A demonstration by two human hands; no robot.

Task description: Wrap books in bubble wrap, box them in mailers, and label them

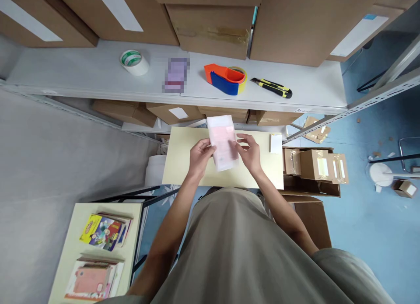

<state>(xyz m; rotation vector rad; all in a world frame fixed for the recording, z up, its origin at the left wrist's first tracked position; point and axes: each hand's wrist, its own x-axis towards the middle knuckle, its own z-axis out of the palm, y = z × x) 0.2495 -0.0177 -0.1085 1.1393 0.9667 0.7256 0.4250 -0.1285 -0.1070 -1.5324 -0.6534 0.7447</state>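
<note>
A flat pink item in a translucent white sleeve [223,148] is held up over the cream tabletop [183,164]. What the pink item is, I cannot make out through the wrapping. My left hand [200,157] pinches the sleeve's left edge, thumb on top and fingers behind. At the right edge, my right hand [249,153] grips the sleeve between thumb and fingers, with its upper fingers partly raised. A small white box [275,143] lies on the tabletop to the right of that hand.
On the grey shelf [105,83] ahead are a tape roll [134,62], an orange-and-blue tape dispenser [225,79] and a utility knife [272,87]. Cardboard boxes [213,30] stand behind them. Books [104,232] lie on a side table lower left; more cartons [316,165] sit at right.
</note>
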